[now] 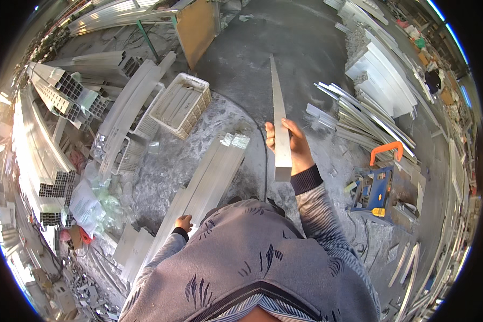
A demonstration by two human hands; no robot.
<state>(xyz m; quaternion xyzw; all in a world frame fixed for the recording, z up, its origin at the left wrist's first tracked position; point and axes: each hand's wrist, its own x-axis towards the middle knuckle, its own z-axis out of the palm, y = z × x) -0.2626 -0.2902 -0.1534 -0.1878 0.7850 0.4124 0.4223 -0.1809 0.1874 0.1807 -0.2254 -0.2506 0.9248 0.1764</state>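
In my right hand (300, 147) is a long, pale metal bar (279, 112) with a squared near end. My fingers and thumb wrap round it near that end, and its far end points away from me over the floor. Lower and to the left, my left hand (184, 222) hangs close over a stack of long, flat silver profiles (212, 169). Its fingers are slightly bent and a little apart, with nothing seen in them; whether it touches the stack I cannot tell. Scraps of clear plastic film (235, 140) lie at the far end of that stack.
A white plastic crate (201, 107) stands front left. Bundles of square tubes (59, 182) pile along the left. At the right are a blue machine (377, 188) with an orange handle (386, 147) and loose metal strips (367, 121). A dark cable (262, 134) crosses the floor.
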